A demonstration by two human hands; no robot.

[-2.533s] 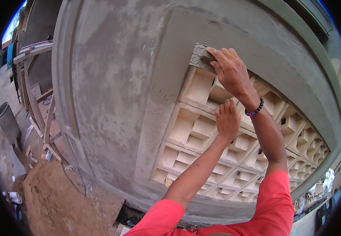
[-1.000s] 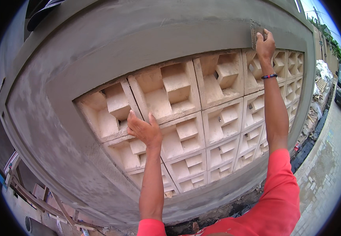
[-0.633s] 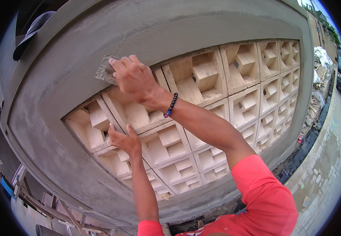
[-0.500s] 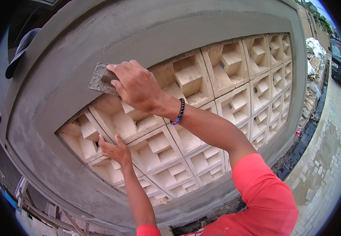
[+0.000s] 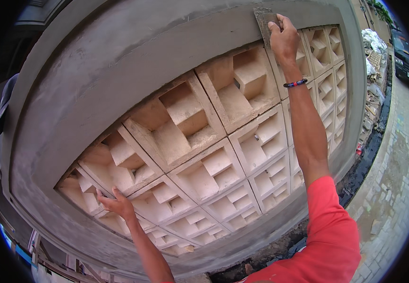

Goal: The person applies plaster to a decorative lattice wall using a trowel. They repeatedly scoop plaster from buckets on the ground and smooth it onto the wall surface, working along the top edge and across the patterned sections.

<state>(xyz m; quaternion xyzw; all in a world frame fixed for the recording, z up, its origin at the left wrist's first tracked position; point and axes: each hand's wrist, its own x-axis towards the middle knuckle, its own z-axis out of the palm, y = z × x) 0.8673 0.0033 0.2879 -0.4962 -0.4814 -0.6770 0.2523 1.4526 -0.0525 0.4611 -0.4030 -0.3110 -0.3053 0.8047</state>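
My right hand (image 5: 284, 40) reaches up to the far upper part of the wall, fingers closed on a small, flat, cement-smeared hand float (image 5: 265, 26). The float lies against the grey plaster band (image 5: 176, 52) just above the top edge of the breeze blocks. Lower down on the left, my left hand (image 5: 115, 205) rests against a pale breeze block (image 5: 114, 160), thumb and a finger spread apart. Its other fingers are partly hidden. Square blocks with stepped hollows fill the framed opening.
A raised plaster frame (image 5: 18, 155) borders the wall, with a dark cap (image 5: 7, 101) at its left edge. To the right run a dark gutter (image 5: 372, 158), a heap of rubble and bags (image 5: 373, 42), a paved lane (image 5: 383, 203) and a parked dark car (image 5: 406, 61).
My right hand has swept the float from the upper left along the plaster band to the upper right. The view has shifted, and my left hand stays at the lower left blocks.
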